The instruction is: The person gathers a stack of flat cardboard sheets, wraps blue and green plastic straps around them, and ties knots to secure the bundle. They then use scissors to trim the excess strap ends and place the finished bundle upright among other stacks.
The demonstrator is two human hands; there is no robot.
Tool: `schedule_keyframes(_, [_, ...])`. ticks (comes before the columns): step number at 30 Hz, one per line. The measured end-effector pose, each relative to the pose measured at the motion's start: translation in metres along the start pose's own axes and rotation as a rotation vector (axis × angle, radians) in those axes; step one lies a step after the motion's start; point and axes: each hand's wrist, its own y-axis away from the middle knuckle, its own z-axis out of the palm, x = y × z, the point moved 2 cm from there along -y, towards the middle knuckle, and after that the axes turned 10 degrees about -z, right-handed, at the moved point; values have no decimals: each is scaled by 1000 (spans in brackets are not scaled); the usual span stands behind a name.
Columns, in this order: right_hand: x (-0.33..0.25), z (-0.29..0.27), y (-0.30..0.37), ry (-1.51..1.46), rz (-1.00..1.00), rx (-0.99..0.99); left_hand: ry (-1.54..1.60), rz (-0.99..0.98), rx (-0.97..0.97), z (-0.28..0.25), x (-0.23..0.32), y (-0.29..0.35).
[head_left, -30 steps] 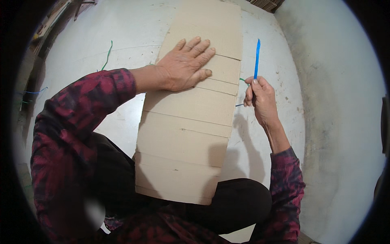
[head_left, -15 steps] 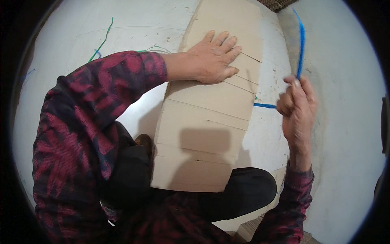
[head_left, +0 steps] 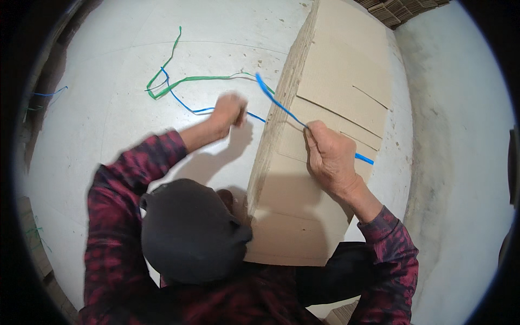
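"Cardboard stack [head_left: 346,65]: where?"
"Before me, over the pale floor [head_left: 114,81]; grey wall [head_left: 460,162] to its right."
"Pose?"
"My right hand [head_left: 333,157] pinches a blue strap [head_left: 277,104] above it; my left hand [head_left: 226,115], blurred, curls to its left; I can't tell if it grips."
"Looks?"
"Tan, its left side showing many layers."

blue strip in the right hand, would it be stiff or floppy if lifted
The blue strip probably flexes easily, since its free end curves away from the right hand. It is likely light, being narrow.
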Motion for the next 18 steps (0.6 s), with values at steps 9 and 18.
schedule_keyframes(9, [1, 0, -1, 53, 45, 8, 848, -328, 268, 37, -77, -76])
schedule_keyframes(18, [2, 3, 3, 71, -35, 24, 484, 186, 179, 33, -63, -63])
